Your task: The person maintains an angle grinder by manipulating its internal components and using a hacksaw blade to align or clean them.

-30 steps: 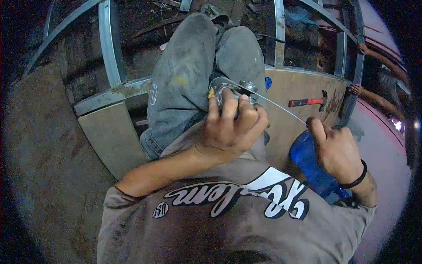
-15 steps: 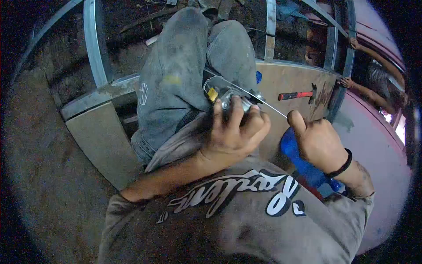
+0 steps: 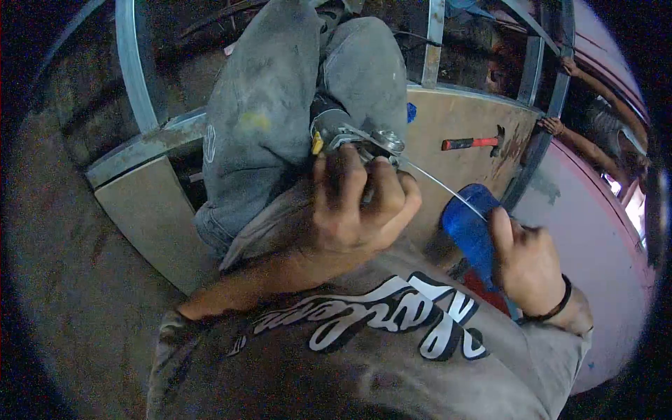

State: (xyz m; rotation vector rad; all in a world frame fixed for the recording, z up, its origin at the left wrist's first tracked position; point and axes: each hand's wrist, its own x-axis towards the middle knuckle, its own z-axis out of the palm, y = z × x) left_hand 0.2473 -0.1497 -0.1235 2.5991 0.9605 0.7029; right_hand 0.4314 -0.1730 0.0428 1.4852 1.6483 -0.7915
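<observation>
On my lap lies what looks like an angle grinder, with a dark round body (image 3: 329, 119) and a bare metal head (image 3: 387, 142). A small yellow piece (image 3: 317, 143) shows at its near side. My left hand (image 3: 364, 203) is closed over the near side of the head, its fingers bent and partly hiding it. In a fist, my right hand (image 3: 528, 262) grips one end of a thin straight metal rod (image 3: 448, 189). The rod's other end reaches the metal head beside my left fingers; the exact contact is hidden. Whether the rod has a handle cannot be seen.
A claw hammer (image 3: 472, 143) with a red and black handle lies on the wooden board (image 3: 434, 115). A blue object (image 3: 465, 220) sits behind my right hand. Metal frame bars (image 3: 136, 70) surround my legs. Another person's hand (image 3: 552, 126) holds the frame at the right.
My right hand has moved right and down with the rod, whose visible length is now clearer of the tool. The metal head has turned and shows more. My left hand has shifted slightly left.
</observation>
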